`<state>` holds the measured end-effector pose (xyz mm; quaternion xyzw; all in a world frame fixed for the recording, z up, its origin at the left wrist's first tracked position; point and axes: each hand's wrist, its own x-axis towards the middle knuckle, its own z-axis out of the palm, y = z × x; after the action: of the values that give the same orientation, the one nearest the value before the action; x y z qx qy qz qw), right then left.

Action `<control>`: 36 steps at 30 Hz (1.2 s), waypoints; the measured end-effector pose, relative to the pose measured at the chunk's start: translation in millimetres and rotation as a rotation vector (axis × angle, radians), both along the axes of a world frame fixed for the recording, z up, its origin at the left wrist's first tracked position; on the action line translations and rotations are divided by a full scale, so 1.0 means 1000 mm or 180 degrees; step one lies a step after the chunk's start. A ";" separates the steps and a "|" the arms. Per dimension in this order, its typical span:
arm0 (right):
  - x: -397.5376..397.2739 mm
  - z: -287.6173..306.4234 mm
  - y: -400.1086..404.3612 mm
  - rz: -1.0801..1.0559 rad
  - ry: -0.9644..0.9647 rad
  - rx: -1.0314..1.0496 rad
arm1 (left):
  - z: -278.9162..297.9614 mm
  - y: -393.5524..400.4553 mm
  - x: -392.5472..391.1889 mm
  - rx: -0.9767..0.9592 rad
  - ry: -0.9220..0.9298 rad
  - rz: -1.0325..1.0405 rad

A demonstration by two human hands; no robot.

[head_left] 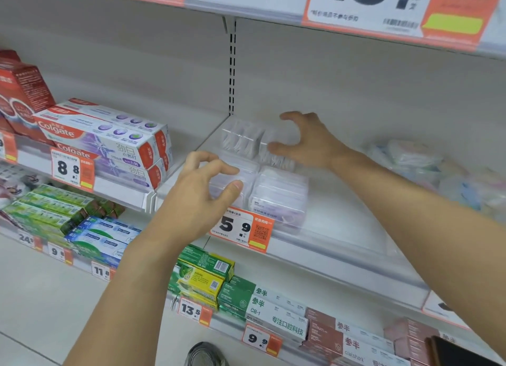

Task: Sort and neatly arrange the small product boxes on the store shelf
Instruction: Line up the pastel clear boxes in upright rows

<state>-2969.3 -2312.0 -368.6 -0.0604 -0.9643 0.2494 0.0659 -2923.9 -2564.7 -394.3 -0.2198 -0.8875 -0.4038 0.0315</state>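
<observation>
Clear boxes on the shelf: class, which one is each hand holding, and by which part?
The left hand pinches the front-left clear box at its top front edge. The right hand spreads over the rear clear boxes; a grip cannot be told.

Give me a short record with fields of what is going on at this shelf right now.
place: store shelf with price tags along its edge
task items: clear plastic boxes grouped near the 5.9 price tag
left hand: fingers curled round the front-left clear box
right hand: fingers spread over the rear boxes, contact unclear
neighbours: Colgate cartons to the left, pastel packets to the right
</observation>
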 end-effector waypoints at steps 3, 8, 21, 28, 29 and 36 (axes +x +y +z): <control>-0.023 -0.002 0.009 0.0290 -0.0652 0.0245 | -0.002 -0.001 -0.002 0.0069 0.0001 -0.0002; -0.022 0.021 0.037 0.0504 -0.0822 0.0360 | -0.002 0.002 -0.004 0.0218 -0.0010 0.0072; 0.002 0.044 0.047 -0.0217 -0.0957 0.0980 | -0.002 0.003 -0.007 0.0254 -0.0015 0.0093; -0.001 0.043 0.040 0.0351 -0.1511 -0.0043 | -0.001 0.006 -0.007 0.0362 -0.0087 0.0153; -0.001 0.040 0.040 0.0356 -0.1481 -0.0003 | -0.001 0.006 -0.007 0.0383 -0.0089 0.0161; -0.002 0.030 0.044 0.0314 -0.1168 -0.0186 | -0.001 0.005 -0.006 0.0318 -0.0091 0.0086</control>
<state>-2970.8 -2268.2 -338.2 -0.0594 -0.9542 0.2650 -0.1251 -2929.6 -2560.0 -395.2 -0.2002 -0.8694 -0.4503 0.0352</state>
